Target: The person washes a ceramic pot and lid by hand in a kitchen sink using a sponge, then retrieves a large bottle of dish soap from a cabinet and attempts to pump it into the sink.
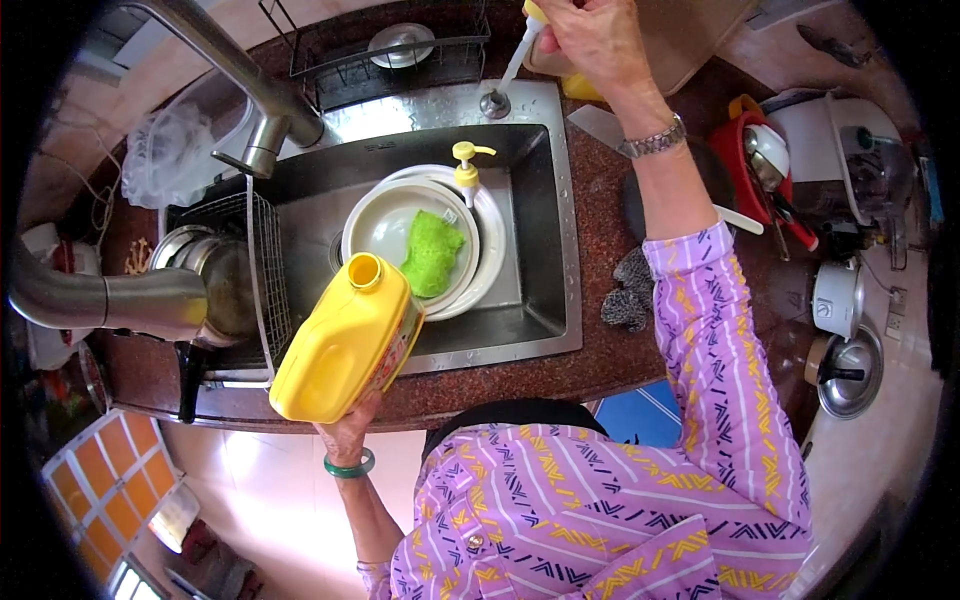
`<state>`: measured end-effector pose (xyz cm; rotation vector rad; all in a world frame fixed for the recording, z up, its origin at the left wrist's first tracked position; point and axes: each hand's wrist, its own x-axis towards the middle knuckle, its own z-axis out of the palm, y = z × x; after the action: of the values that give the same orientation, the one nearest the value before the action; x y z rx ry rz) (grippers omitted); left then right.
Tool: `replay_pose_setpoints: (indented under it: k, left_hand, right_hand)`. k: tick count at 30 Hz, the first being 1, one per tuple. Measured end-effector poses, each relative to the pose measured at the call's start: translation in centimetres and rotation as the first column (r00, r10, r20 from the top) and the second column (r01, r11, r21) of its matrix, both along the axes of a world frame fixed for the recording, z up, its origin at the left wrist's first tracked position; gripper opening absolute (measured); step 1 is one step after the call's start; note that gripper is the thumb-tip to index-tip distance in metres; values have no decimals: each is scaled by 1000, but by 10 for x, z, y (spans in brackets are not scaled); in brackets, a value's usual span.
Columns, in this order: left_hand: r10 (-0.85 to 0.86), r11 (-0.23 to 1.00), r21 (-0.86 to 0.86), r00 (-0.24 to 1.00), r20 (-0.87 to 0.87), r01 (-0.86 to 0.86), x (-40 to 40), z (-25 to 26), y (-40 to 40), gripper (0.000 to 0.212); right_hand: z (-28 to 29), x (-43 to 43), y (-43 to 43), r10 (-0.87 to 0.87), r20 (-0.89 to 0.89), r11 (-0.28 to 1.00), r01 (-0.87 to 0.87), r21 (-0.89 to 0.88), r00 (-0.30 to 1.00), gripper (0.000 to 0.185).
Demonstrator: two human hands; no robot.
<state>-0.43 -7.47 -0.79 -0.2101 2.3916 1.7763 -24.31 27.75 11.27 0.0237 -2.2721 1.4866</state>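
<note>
My left hand (352, 420) holds a large yellow plastic jug (330, 349) from below, its uncapped mouth tilted up at the sink's front edge. At the top, my right hand (592, 37) grips a yellow-topped pump or cap piece (534, 19) whose pale tube reaches down to a round metal fitting (495, 103) on the sink's rear rim. A second yellow pump head (466, 169) stands by the stacked white bowls (367, 217) in the steel sink (536, 225). A bright green cloth (431, 255) lies in the upper bowl.
The faucet (262, 97) arches at the upper left. A wire basket (266, 277) with metal pots sits at the sink's left. A black rack (457, 56) stands behind. Steel wool (630, 289), a knife blade (596, 124) and a red basin (739, 172) are on the right counter.
</note>
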Motion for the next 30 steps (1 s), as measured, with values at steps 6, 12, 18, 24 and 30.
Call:
replay_pose_setpoints:
  k: [6,12,18,24,30]
  left_hand:
    - [67,997,44,998,-1,-67,1,0,3,54]
    - [71,994,80,997,19,-72,3,-2,-1,56]
    - [55,996,67,998,27,-56,3,-7,-1,59]
    - [68,995,78,998,-6,-67,3,-3,-1,57]
    - [50,996,74,999,8,-50,2,-3,1,57]
  right_hand:
    - [-1,1,2,25,30,997,-23,-69,999,22]
    - [-36,-8,2,6,54,1000,-8,26,999,23]
    - [-63,-18,13,-92,25,932,77,355,995,28]
    - [-55,-18,8,-90,15,939,80,335,996,33]
    - [-84,-24,24,-44,21,941,35,336,999,36]
